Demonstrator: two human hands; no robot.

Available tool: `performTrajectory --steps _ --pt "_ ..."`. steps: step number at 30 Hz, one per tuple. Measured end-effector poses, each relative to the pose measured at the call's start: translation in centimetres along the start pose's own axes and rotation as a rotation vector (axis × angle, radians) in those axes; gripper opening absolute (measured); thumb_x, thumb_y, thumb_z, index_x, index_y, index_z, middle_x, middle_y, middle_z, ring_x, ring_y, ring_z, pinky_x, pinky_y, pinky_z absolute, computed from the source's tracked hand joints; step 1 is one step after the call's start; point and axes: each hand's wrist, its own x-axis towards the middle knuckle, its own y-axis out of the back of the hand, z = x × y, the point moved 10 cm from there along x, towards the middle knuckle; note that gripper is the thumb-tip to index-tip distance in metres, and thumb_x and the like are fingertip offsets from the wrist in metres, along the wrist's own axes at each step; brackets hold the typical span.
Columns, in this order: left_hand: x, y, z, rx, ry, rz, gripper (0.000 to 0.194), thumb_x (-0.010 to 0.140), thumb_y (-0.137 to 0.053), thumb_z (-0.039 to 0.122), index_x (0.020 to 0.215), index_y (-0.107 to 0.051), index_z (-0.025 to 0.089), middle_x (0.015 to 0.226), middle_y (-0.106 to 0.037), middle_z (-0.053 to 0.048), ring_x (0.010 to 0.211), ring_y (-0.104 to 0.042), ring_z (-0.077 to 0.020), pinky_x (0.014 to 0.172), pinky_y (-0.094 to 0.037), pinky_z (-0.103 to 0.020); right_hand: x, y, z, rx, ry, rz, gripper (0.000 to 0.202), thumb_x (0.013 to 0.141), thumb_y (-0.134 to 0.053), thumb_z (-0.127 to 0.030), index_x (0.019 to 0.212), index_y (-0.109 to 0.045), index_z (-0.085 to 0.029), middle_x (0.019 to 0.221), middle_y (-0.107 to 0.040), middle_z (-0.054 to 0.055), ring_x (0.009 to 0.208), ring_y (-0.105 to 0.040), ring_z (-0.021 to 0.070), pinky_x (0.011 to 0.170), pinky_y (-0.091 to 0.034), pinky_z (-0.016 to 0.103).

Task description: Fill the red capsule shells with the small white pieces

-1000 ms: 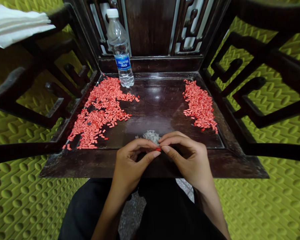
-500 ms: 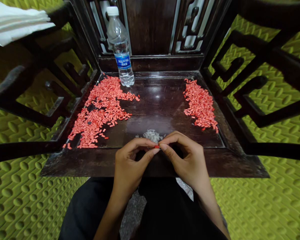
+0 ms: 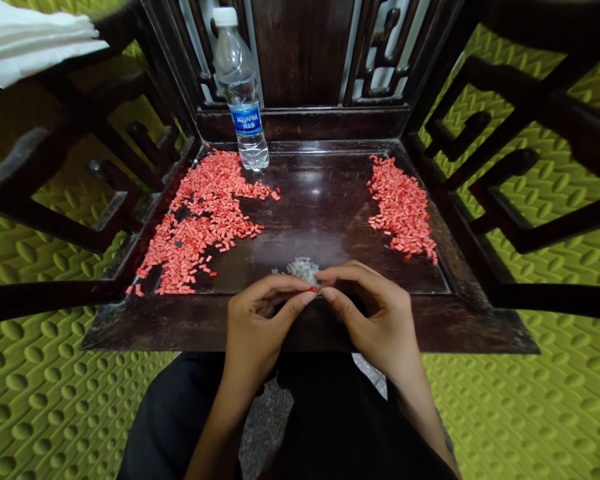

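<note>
My left hand (image 3: pixel 263 313) pinches a small red piece (image 3: pixel 313 289) between thumb and index finger at the front of the dark wooden seat (image 3: pixel 315 227). My right hand (image 3: pixel 373 310) is at its right end, thumb and index finger close together; whether anything is between them is too small to tell. Just behind the fingertips lies a small heap of clear whitish pieces (image 3: pixel 304 269). A large spread of small red pieces (image 3: pixel 205 213) covers the left side of the seat, and a smaller pile of red pieces (image 3: pixel 403 210) lies on the right.
A water bottle (image 3: pixel 245 100) with a white cap stands at the back left of the seat. Carved dark armrests rise on both sides. White folded paper or cloth (image 3: pixel 35 43) rests on the left armrest.
The right index finger and thumb have parted slightly from the red piece. Less of the red piece shows between the fingertips. The piles and bottle have stayed in place.
</note>
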Motion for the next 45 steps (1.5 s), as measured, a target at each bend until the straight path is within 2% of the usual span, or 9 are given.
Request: performTrajectory --steps 7,15,34,45 --pt "0.1 -0.1 0.0 -0.018 -0.007 -0.014 0.015 0.082 -0.087 0.008 0.085 -0.085 0.023 0.083 -0.085 0.003 0.08 -0.082 -0.0098 0.078 -0.063 -0.012 0.0 0.1 -0.4 -0.001 0.036 0.013 0.01 0.1 -0.073 -0.013 0.098 -0.077 -0.023 0.092 -0.076 -0.001 0.086 -0.071 0.0138 0.078 -0.054 0.027" --pt "0.1 -0.1 0.4 -0.021 -0.047 -0.016 0.018 0.081 -0.086 0.006 0.084 -0.086 0.023 0.083 -0.085 0.003 0.079 -0.082 -0.0107 0.078 -0.063 -0.013 -0.1 0.0 -0.6 -0.009 0.067 0.002 0.012 0.1 -0.072 -0.011 0.1 -0.077 -0.022 0.094 -0.076 -0.001 0.087 -0.071 0.0132 0.077 -0.054 0.027" --pt "0.2 -0.1 0.4 0.008 -0.045 -0.028 0.018 0.078 -0.087 0.006 0.08 -0.086 0.024 0.079 -0.085 0.002 0.075 -0.082 -0.0118 0.074 -0.064 -0.014 -0.3 -0.3 0.2 0.095 0.029 -0.029 0.012 0.099 -0.074 -0.012 0.093 -0.073 -0.023 0.089 -0.073 -0.001 0.084 -0.07 0.014 0.076 -0.054 0.028" --pt "0.2 -0.1 0.3 0.013 -0.057 -0.04 0.021 0.078 -0.088 0.003 0.078 -0.086 0.025 0.08 -0.085 0.003 0.075 -0.082 -0.0102 0.074 -0.063 -0.012 -0.1 -0.5 0.4 0.119 0.016 -0.05 0.014 0.098 -0.075 -0.011 0.091 -0.078 -0.023 0.088 -0.074 -0.001 0.083 -0.07 0.0142 0.074 -0.054 0.028"
